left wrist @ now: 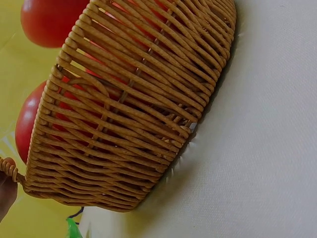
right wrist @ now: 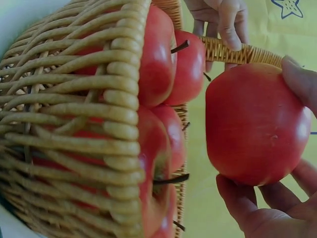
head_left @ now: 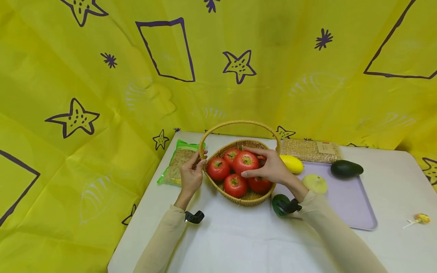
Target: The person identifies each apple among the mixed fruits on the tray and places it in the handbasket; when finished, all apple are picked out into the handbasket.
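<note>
A wicker basket on the white table holds several red apples. My left hand holds the base of the basket's arched handle at its left side. Above the other fruit, my right hand grips one apple between thumb and fingers. In the right wrist view this apple is apart from the basket's rim, and stems show on the apples behind the weave. The left wrist view shows the basket's woven side close up, resting on the tablecloth.
Right of the basket lies a lavender tray with an avocado, a pale yellow round fruit and a yellow oblong fruit at it. Bags of grain and a green-edged packet flank the basket. A lollipop lies far right.
</note>
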Tool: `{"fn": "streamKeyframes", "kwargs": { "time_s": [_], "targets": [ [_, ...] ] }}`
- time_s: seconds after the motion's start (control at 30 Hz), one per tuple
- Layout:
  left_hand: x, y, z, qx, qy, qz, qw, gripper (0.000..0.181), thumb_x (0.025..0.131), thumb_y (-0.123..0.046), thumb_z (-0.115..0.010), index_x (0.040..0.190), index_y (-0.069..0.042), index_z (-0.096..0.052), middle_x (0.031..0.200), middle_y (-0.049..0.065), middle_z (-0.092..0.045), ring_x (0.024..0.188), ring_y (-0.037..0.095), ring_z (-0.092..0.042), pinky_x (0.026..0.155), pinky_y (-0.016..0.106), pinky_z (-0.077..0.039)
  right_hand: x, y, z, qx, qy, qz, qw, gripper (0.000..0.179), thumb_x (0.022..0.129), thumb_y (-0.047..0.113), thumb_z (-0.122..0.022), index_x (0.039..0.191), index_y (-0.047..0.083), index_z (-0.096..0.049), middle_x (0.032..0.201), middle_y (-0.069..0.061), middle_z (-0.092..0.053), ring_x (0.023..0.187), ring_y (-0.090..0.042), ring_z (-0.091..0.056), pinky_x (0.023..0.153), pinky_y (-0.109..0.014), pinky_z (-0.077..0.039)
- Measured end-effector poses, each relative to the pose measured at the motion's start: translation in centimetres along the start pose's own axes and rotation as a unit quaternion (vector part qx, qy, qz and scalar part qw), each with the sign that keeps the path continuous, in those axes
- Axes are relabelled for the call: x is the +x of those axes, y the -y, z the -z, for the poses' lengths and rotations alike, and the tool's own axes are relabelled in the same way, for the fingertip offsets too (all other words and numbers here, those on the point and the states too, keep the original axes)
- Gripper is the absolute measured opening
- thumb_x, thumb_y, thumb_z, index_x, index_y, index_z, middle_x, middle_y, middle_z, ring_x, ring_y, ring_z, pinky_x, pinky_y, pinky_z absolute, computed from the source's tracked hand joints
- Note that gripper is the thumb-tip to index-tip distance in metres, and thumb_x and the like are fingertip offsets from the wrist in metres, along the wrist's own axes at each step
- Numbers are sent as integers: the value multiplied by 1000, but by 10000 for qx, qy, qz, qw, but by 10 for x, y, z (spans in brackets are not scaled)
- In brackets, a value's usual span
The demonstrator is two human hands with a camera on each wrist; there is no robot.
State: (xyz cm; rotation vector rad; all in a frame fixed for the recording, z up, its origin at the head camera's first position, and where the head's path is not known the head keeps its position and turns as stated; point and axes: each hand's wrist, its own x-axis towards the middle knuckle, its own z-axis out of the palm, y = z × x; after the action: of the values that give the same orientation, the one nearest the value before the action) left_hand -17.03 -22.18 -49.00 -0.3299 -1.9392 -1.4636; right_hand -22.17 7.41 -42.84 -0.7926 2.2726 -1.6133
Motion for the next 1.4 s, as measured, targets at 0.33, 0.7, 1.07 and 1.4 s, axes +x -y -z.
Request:
{"fn": "streamKeyframes", "kwargs": {
  "time_s": [0.33,0.7,1.07,1.4],
  "targets": [
    [2,0,-3,-86,-71,107,9999,43,95,15,-68,138,11,-65,118,31,-75,102,54,-73,86,14,-60,14,-13,-2,-108,62,-584,9982,82,75,30,-99,148,17,-65,142,-14,-67,119,-32,-70,101,-46,-60],
    [1,-2,-3,-134,-21,139,9998,42,96,14,-67,138,10,-65,118,30,-75,101,51,-74,86,15,-61,22,-20,-2,-249,200,-603,9977,83,74,30,-100,147,15,-65,139,-13,-69,117,-29,-71,102,-46,-59],
    [-1,-3,-3,-281,-68,174,9994,43,95,17,-66,139,13,-63,119,34,-73,103,56,-72,88,14,-60,25,-23,-1,-501,363,-286,9977,86,73,26,-100,149,10,-62,140,-15,-67,118,-31,-71,102,-51,-60],
    [1,-8,3,-162,140,701,9973,43,98,9,-68,140,11,-62,122,31,-74,110,44,-73,91,18,-60,13,-18,5,-806,518,397,9946,104,71,26,-102,159,10,-49,152,-16,-59,132,-39,-63,110,-59,-53]
  ]
}}
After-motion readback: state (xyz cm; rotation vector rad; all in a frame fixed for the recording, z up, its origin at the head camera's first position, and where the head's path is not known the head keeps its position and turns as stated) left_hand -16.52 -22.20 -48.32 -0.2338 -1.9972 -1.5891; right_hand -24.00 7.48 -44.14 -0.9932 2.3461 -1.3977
